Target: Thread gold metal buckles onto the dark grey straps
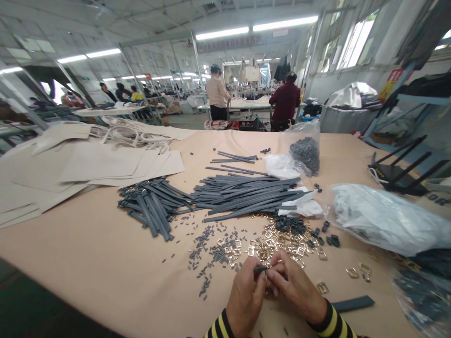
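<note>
Near the table's front edge my left hand [248, 288] is closed, its thumb and fingers pinching the end of a dark grey strap [260, 269]. My right hand [298, 287] meets it, fingertips pressed together at the same spot; what lies between them is mostly hidden, with a glint of gold. A flat grey strap [354, 303] shows beyond my right wrist; whether it is the held one, I cannot tell. Just past my fingers are spread gold buckles [271, 239], a heap of dark loops [291, 225] and many small dark pieces [220, 253].
Grey straps [243, 192] lie across the middle, and a bundle with buckles [151, 202] is to their left. Beige panels [123, 159] cover the far left. Plastic bags [384, 213] and a black router [398, 173] stand right. Two people work beyond the table.
</note>
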